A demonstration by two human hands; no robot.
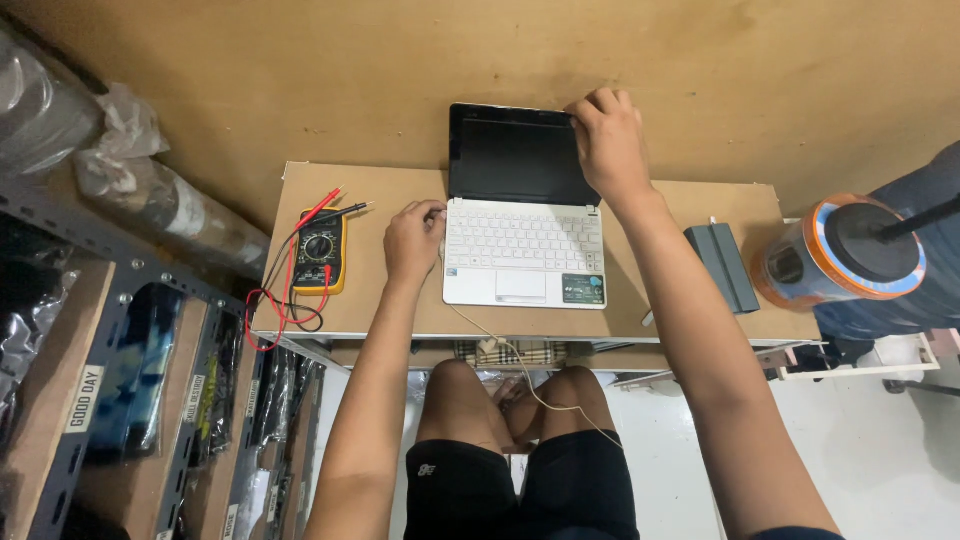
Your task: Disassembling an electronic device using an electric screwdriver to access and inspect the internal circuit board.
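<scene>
Open laptop (523,225), screen facing person, hinge crosswise

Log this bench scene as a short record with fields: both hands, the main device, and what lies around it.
surface: light wooden tabletop
main device: small white laptop with black screen, lid open, screen dark
left hand: left hand at the laptop's left edge, where a thin pale cable runs down past the knees
right hand: right hand gripping the top right corner of the lid
left of laptop: yellow and black multimeter with red and black probe leads
right of laptop: dark grey rectangular block
</scene>
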